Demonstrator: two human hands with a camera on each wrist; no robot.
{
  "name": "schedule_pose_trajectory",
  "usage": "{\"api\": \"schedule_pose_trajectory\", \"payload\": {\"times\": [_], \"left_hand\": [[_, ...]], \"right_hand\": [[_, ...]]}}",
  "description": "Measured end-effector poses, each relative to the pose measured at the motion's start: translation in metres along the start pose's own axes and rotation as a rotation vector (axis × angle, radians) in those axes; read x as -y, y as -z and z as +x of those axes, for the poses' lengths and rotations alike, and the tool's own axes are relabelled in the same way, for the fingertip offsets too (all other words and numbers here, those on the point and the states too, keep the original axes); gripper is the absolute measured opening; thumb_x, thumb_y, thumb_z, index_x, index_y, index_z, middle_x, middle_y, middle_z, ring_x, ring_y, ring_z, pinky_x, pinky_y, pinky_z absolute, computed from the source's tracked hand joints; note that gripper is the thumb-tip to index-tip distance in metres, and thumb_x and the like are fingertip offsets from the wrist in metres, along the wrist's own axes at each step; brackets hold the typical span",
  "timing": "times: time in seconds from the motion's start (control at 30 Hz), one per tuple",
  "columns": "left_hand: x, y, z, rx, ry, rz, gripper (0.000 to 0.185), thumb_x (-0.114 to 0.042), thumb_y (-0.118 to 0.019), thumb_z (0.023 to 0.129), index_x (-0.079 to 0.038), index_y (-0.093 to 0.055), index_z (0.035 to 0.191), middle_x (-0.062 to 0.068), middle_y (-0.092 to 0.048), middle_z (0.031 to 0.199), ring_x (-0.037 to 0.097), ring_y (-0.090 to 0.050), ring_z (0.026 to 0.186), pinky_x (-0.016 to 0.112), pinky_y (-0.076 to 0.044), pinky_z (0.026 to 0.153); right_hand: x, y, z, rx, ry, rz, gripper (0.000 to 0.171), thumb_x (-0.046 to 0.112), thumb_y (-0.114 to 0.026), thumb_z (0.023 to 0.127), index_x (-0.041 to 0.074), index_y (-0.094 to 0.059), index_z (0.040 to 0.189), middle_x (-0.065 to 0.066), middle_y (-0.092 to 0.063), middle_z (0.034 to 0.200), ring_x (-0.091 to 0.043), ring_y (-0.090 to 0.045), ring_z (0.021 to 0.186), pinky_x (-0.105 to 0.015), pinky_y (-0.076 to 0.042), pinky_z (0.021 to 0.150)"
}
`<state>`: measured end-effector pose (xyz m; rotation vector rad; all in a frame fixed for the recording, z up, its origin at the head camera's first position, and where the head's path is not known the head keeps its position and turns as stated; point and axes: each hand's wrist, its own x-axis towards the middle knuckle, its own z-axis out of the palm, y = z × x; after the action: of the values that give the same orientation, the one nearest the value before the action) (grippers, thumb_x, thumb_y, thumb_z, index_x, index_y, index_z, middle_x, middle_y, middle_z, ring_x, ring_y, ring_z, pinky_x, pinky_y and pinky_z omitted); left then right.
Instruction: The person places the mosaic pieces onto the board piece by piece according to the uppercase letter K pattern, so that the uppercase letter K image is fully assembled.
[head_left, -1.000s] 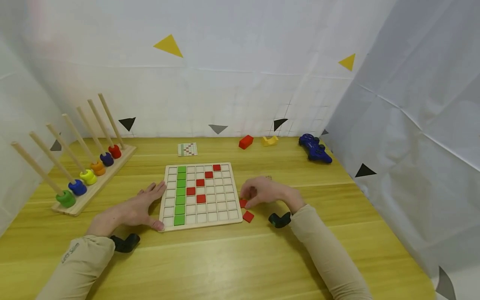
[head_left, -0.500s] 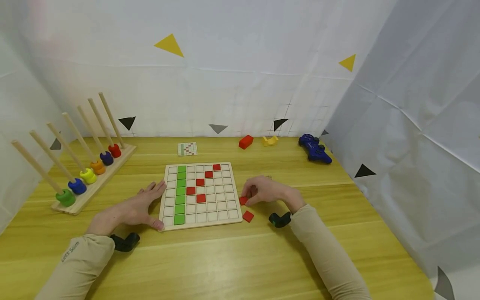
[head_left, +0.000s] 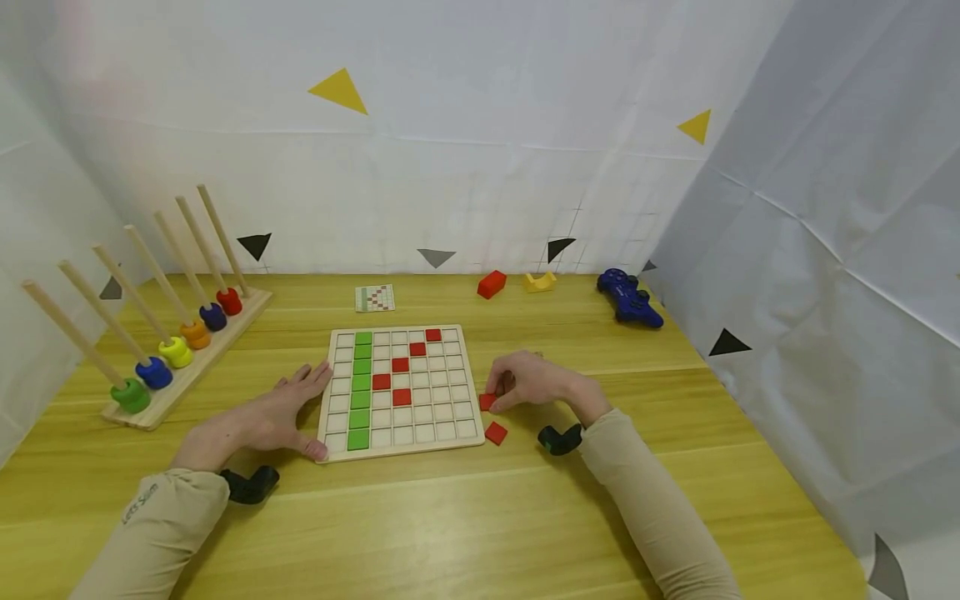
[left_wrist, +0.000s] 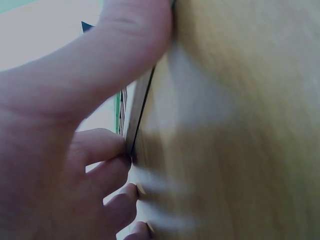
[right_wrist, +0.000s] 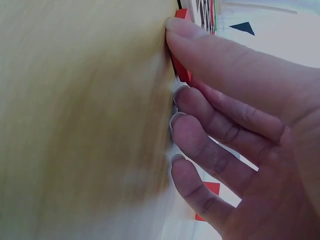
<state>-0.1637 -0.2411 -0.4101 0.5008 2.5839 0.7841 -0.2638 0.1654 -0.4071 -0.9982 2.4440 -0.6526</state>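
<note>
the landmark here is the wooden grid board [head_left: 401, 392], a pale square tray of shallow cells lying flat on the yellow wood-grain table [head_left: 450, 517].

nearest, off the board's near right corner, a loose red tile [head_left: 496, 432] lies flat on the table, untouched. just beyond it, touching the board's right edge, the right hand [head_left: 528, 382] has thumb and bent fingertips pinched on a second red square tile [head_left: 487, 402]; the right wrist view shows the thumb [right_wrist: 200, 45] pressing its thin edge against the table. the tile looks like a small, stiff, painted wooden chip: light, smooth-faced and thin, so probably slippery on the flat faces and best taken by two opposite edges, as here.

at the board's left edge the left hand [head_left: 277, 412] lies flat with fingers straight, thumb [head_left: 313, 450] at the near left corner, steadying the frame and gripping nothing.

inside the board a full column of green tiles [head_left: 361, 387] stands near the left side, with five red tiles [head_left: 401, 367] stepping diagonally to the far right.

beyond the board lies a small pattern card [head_left: 375, 297]; further right a red block [head_left: 491, 283], a yellow arch-shaped block [head_left: 539, 282] and a glossy blue game controller [head_left: 630, 297]. left of the board, a wooden peg rack [head_left: 176, 333] holds coloured rings.
</note>
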Motion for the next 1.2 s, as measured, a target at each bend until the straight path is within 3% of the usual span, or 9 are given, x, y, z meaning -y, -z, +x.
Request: {"api": "schedule_pose_trajectory", "payload": {"times": [0.4,0.6,0.97,1.2], "left_hand": [[0.000,0.000,0.000,0.005,-0.016,0.012,0.128,-0.053,-0.085,0.069,0.005,-0.014,0.157,0.027,-0.003,0.165,0.052,0.003,0.149,0.069,-0.001,0.117],[0.001,-0.001,0.000,0.004,-0.019,0.007,0.128,-0.052,-0.086,0.068,0.005,-0.014,0.157,0.027,-0.003,0.165,0.052,0.003,0.149,0.070,-0.002,0.116],[0.001,-0.001,0.000,0.007,-0.002,0.015,0.128,-0.052,-0.086,0.067,0.004,-0.014,0.158,0.026,-0.003,0.165,0.051,0.002,0.150,0.069,-0.002,0.117],[0.001,0.000,-0.001,-0.004,-0.010,0.002,0.128,-0.051,-0.086,0.068,0.004,-0.014,0.158,0.026,-0.003,0.165,0.052,0.002,0.149,0.069,-0.002,0.117]], "right_hand": [[0.000,0.002,-0.005,0.002,0.007,-0.004,0.019,0.030,-0.082,0.085,0.020,-0.071,0.096,0.009,-0.067,0.090,-0.010,-0.060,0.080,-0.025,-0.052,0.073],[0.016,0.010,-0.008,-0.043,0.058,0.002,0.015,0.028,-0.078,0.088,0.021,-0.071,0.099,0.009,-0.067,0.091,-0.012,-0.061,0.085,-0.030,-0.052,0.079],[0.064,0.014,0.023,-0.014,0.118,-0.072,0.021,0.034,-0.077,0.089,0.018,-0.071,0.103,0.010,-0.066,0.092,-0.010,-0.060,0.084,-0.026,-0.051,0.075],[0.083,-0.002,0.042,0.029,0.113,-0.111,0.022,0.034,-0.077,0.089,0.019,-0.073,0.104,0.011,-0.065,0.088,-0.011,-0.059,0.082,-0.024,-0.050,0.072]]}}
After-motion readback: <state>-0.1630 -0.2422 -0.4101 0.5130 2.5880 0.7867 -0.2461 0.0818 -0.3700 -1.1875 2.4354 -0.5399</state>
